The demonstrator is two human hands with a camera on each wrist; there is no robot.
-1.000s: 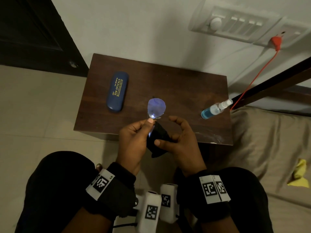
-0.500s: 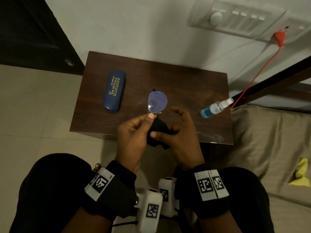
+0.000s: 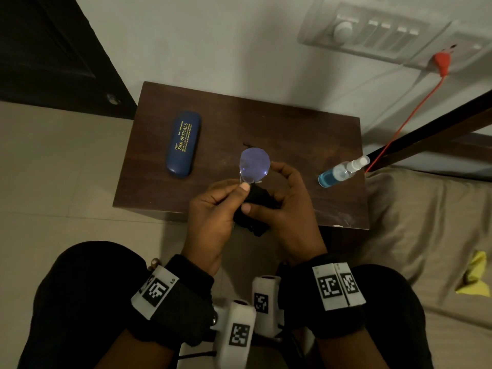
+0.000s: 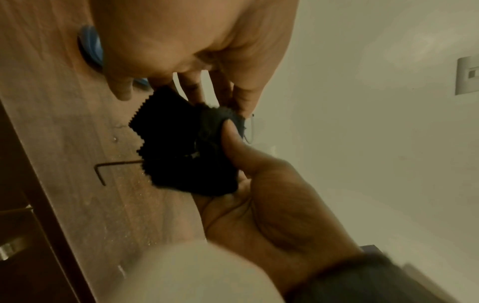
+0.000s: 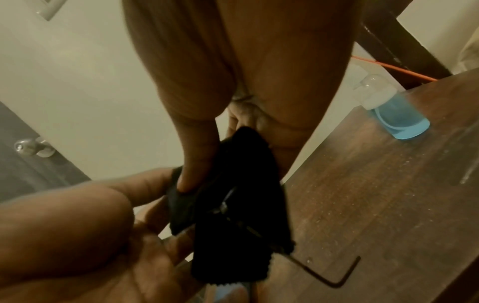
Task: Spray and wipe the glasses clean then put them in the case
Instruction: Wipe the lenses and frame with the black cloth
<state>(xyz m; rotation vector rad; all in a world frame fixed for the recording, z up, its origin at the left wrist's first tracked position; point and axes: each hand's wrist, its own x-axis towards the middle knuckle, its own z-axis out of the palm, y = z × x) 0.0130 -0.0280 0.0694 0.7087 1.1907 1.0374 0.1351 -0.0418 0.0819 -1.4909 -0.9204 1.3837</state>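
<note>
While both hands work just above its near edge, the table carries the closed blue case at the left and the spray bottle lying on its side at the right, each well apart from the hands. The right hand has a black cloth bunched round one lens, its thumb pressing the cloth from the near side and its fingers curled behind. The left hand pinches the glasses by the frame just under the bare lens, which stands up bluish over the table.

Risks, as I judge them: the left pinch is narrow, so a hard rub from the right hand could twist the thin frame or pull it free, and the glasses would drop on the table edge or the floor. Thumb pressure on one small spot could also smear rather than clean.

Only the head view shows the case and the bare lens. The left wrist view shows the cloth's zigzag edge and the right thumb dug into it. The right wrist view alone shows a folded temple arm with its hooked tip hanging out below the cloth, close to the table.
</note>
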